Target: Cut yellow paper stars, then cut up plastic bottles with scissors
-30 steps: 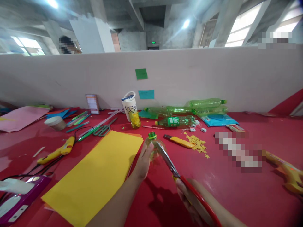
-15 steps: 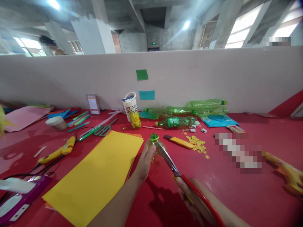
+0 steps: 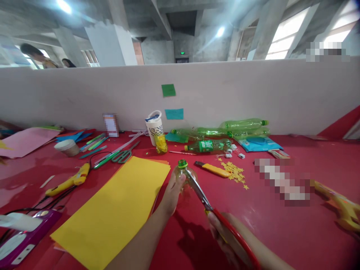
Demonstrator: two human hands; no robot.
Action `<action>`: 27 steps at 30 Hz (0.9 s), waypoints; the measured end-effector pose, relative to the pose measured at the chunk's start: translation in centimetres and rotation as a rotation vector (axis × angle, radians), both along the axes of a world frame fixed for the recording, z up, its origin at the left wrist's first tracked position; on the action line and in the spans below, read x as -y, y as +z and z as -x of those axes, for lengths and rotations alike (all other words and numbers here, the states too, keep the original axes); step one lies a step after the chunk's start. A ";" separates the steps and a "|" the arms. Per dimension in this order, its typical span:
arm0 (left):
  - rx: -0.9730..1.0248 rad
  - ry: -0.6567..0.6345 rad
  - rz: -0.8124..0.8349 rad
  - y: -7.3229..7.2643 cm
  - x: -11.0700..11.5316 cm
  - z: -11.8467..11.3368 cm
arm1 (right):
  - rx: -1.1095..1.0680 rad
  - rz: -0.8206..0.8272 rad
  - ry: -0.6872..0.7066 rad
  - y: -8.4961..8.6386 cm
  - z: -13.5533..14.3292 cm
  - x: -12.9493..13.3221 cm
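Note:
My left hand (image 3: 172,193) is wrapped round the side of a clear green bottle top (image 3: 191,177), whose green neck (image 3: 182,164) points up and away from me. Red-handled scissors (image 3: 234,233) are in my right hand (image 3: 222,234), lower and to the right. Their metal blades reach up to the bottle's shoulder, close to my left thumb. Whether the blades pass through the plastic is hard to make out. The lower edge of the bottle piece is blurred against the red table.
Yellow paper sheets (image 3: 118,210) lie left of my left arm. Beyond the bottle piece are a yellow cutter (image 3: 216,170), yellow paper stars (image 3: 235,171), green bottles (image 3: 215,144) and a white cup (image 3: 155,128). Glue guns (image 3: 69,180) lie at both sides; a purple power strip (image 3: 36,232) is front left.
The scissor handles in my right hand have shifted slightly left, closer together. My left hand keeps its hold on the bottle piece. The people in the background have moved.

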State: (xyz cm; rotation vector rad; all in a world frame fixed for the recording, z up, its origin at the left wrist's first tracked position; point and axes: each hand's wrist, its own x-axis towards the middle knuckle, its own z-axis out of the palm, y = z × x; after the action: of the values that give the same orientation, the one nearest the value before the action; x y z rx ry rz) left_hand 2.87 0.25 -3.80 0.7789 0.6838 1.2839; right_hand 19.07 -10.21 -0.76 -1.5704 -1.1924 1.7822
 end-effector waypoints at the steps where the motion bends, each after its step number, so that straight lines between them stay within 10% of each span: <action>1: 0.008 0.012 0.003 0.1 -0.1 0.0 | -0.011 0.018 0.004 -0.3 -0.2 0.1; 12: 0.310 -0.090 0.259 1.5 -1.3 1.8 | 0.169 -0.292 -0.212 -1.7 -2.0 -2.3; 27: 0.384 -0.120 0.291 3.1 -1.7 1.8 | 0.394 -0.345 0.091 1.2 -2.3 -2.9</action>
State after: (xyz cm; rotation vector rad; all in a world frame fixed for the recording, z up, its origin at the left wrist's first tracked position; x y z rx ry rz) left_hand 1.08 1.95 -0.73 0.3171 0.4894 1.1493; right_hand 21.40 -7.28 0.47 -1.7189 -1.6742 1.2556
